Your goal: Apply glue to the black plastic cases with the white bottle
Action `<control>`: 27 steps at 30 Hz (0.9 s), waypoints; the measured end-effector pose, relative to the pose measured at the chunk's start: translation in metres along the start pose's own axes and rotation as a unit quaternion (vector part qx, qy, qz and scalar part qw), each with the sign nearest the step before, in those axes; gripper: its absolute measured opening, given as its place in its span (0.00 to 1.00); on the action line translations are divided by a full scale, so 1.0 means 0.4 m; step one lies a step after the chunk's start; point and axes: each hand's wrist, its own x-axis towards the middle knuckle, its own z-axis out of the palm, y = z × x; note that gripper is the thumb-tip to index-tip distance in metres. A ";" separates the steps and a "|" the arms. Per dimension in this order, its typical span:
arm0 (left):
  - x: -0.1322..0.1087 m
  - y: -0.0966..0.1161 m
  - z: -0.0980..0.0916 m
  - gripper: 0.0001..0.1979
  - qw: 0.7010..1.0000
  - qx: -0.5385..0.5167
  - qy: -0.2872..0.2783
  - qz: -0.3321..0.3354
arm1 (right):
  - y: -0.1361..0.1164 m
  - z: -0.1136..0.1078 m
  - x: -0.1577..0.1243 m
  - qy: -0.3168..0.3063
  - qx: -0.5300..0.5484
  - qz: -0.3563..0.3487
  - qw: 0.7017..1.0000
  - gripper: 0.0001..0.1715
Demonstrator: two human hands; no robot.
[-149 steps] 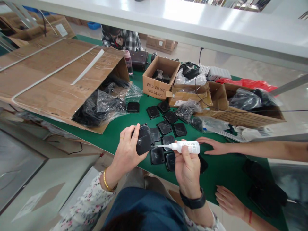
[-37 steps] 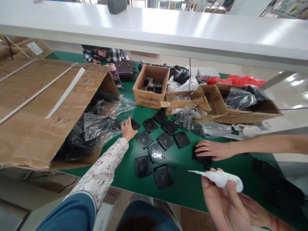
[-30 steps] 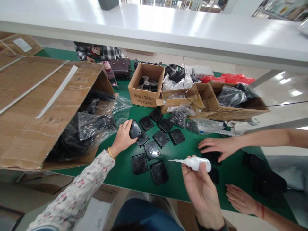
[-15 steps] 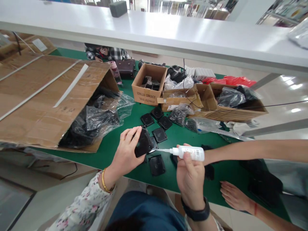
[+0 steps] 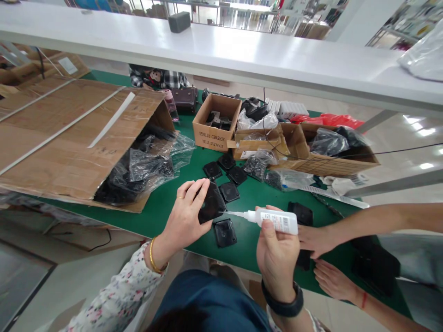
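Observation:
My left hand [image 5: 185, 216] holds a black square plastic cover [image 5: 212, 204] tilted up above the green table [image 5: 166, 198]. My right hand [image 5: 277, 251] grips a white glue bottle [image 5: 277, 220] with a printed label. Its thin nozzle points left and its tip touches the right edge of the cover. Another black cover [image 5: 224, 232] lies flat on the table just below the nozzle. Several more covers [image 5: 226, 177] lie farther back.
A co-worker's two hands [image 5: 316, 240] reach in from the right onto black parts. A large torn cardboard box [image 5: 76, 133] with bagged black parts lies at left. Smaller cardboard boxes [image 5: 216, 122] and plastic bags stand at the back. A white shelf [image 5: 242, 50] spans overhead.
My left hand reached out, picked a cover from the table and brought it in. My right hand swung the glue bottle up until its nozzle met the cover.

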 end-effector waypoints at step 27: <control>-0.039 0.032 -0.022 0.43 1.000 0.023 0.019 0.008 | -0.079 0.008 -0.045 -0.184 -0.229 -0.178 0.939 0.16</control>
